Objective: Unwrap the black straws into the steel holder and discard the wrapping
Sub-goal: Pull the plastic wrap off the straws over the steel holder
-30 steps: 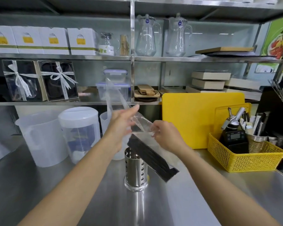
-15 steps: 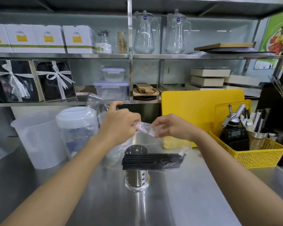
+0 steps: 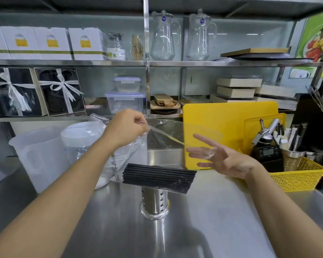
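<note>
A bundle of black straws (image 3: pixel 158 176) lies level across the top of the perforated steel holder (image 3: pixel 154 201), which stands on the steel counter (image 3: pixel 203 229). Clear plastic wrapping (image 3: pixel 128 152) hangs around the bundle's left end and rises to my left hand (image 3: pixel 126 130), which pinches its top above and left of the holder. A thin stretched strip of the wrapping (image 3: pixel 166 135) runs from that pinch to the fingertips of my right hand (image 3: pixel 223 158). The right hand is to the right of the bundle, fingers spread apart, gripping nothing that I can see.
Two white plastic jugs (image 3: pixel 39 157) stand at the left behind my left arm. A yellow cutting board (image 3: pixel 229 118) leans at the back right. A yellow basket (image 3: pixel 298 175) with tools sits at the right. Shelves (image 3: pixel 157 63) with glass pitchers and boxes run behind.
The straw bundle went from tilted in the air to lying level on the holder. My hands pulled apart, tearing a strip of wrapping, and my right hand spread its fingers.
</note>
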Motion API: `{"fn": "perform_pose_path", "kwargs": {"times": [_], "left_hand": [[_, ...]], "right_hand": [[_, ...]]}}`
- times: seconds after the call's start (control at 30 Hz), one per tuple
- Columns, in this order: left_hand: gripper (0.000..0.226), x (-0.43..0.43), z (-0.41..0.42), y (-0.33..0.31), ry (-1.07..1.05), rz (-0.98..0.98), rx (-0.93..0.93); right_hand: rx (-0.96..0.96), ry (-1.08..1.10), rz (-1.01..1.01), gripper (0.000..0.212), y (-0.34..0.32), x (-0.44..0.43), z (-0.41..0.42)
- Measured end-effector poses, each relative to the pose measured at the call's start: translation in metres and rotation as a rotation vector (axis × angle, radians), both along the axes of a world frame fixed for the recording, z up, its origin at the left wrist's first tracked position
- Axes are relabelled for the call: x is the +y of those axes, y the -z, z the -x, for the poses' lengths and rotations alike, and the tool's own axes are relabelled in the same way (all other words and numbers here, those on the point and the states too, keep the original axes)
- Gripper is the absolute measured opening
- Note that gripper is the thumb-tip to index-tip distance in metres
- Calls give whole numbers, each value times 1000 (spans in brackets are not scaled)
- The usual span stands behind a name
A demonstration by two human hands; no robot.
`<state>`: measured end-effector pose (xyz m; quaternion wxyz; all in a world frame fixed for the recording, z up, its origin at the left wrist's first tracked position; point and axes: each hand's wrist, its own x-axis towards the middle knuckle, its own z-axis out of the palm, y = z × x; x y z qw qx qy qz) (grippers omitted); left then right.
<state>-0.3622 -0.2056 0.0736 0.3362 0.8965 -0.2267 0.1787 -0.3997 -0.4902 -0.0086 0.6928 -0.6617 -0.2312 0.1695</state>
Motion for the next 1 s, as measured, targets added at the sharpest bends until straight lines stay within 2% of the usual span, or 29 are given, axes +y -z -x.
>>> {"fn": "perform_pose_path", "kwargs": {"times": [0.07,0.13,0.2,0.23,0.27,0.3,0.37,0.4,0.47,0.5,0.57,0.63,0.7,0.73,0.8,0.83,0.9,1.0], "left_hand": [[12,-1,0,1,13,16,11],[13,-2,1,2,29,37,16],[13,-2,2,3,36,40,15],[12,-1,1,4,24,32,-4],[12,1,0,5,-15,-1,-56],[22,4,-2,5,-82,-58,-135],[60,15,-7,7,-242,-123,-277],[77,21,-7,7,-312,-61,-312],[102,34,-9,11,-425,181,-323],[109,40,-11,14,-461,307,-294],[119,50,-12,23,-421,526,-116],[109,57,-9,31,-232,641,189],[76,60,-5,37,5,658,422],[53,58,-3,40,68,670,444],[14,51,-4,44,48,739,368],[8,47,-6,45,17,764,323],[11,37,-7,44,-5,802,300],[9,22,-10,44,-7,862,379]], "right_hand": [[-24,106,126,84,3,9,-3],[-126,373,173,46,4,24,-8],[-191,573,29,17,8,34,-14],[-197,637,-59,9,9,38,-16],[-200,687,-139,5,8,40,-17],[-202,725,-208,5,7,41,-17],[-200,740,-324,8,4,40,-16],[-203,734,-368,16,2,39,-15],[-202,715,-429,24,-1,35,-14],[-195,707,-463,20,-2,32,-14],[-175,692,-530,15,-2,27,-14],[-172,692,-570,16,0,23,-14],[-179,703,-570,19,2,23,-16],[-177,722,-557,18,2,23,-16],[-165,781,-481,14,5,22,-18],[-146,820,-410,13,7,22,-19],[-44,905,-262,23,12,23,-22],[159,976,-239,33,24,26,-28]]}}
